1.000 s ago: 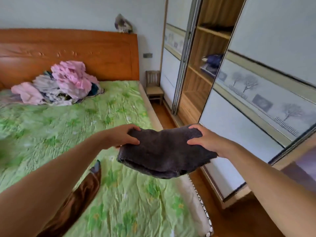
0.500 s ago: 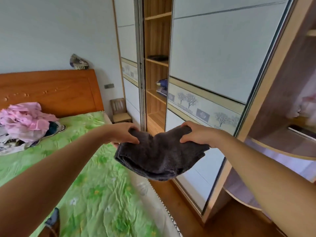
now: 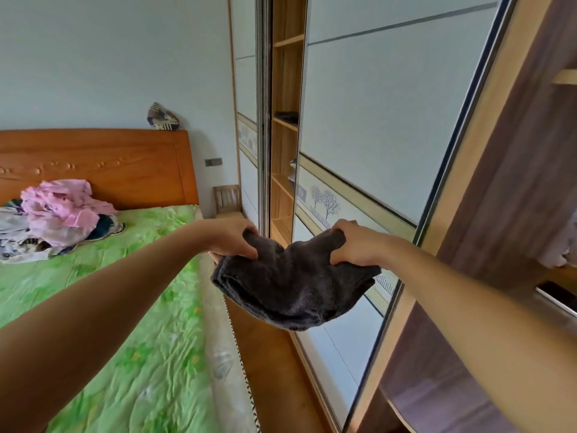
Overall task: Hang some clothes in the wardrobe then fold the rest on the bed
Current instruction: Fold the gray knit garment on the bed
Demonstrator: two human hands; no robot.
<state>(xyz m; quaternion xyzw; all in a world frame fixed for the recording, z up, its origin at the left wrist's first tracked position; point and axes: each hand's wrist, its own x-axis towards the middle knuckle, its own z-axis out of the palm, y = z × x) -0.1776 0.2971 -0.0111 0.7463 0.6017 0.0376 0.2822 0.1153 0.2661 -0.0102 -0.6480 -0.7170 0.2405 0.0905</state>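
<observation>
Both arms reached forward, and a folded dark grey cloth [image 3: 293, 285] hung in the air between the hands. It was above the strip of wooden floor [image 3: 268, 354] between the bed [image 3: 131, 323] and the wardrobe [image 3: 487, 151]. The left hand [image 3: 232, 240] was clamped on the cloth's upper left edge, fingers and thumb curled round the fabric. The right hand [image 3: 352, 245] gripped the upper right edge in the same way. The cloth sagged in the middle, and its stacked layers showed along the lower left edge. It touched neither the bed nor the wardrobe.

To the left lay the bed under a crumpled green flowered sheet. At its far left end, against the orange wooden headboard [image 3: 125, 164], sat a loose pile of clothes [image 3: 59, 214], pink pieces on top of pale patterned and dark ones. A small patterned object [image 3: 162, 118] rested on the headboard's top right corner. A small wooden chair [image 3: 226, 200] stood in the far corner between the bed and the wardrobe.

On the right, the wardrobe's pale sliding door [image 3: 374, 120], crossed by a band of printed trees, stood just behind the cloth. Farther along, an open section showed wooden shelves [image 3: 282, 123], one carrying something dark. At the near right another section stood open, its contents too blurred to tell.
</observation>
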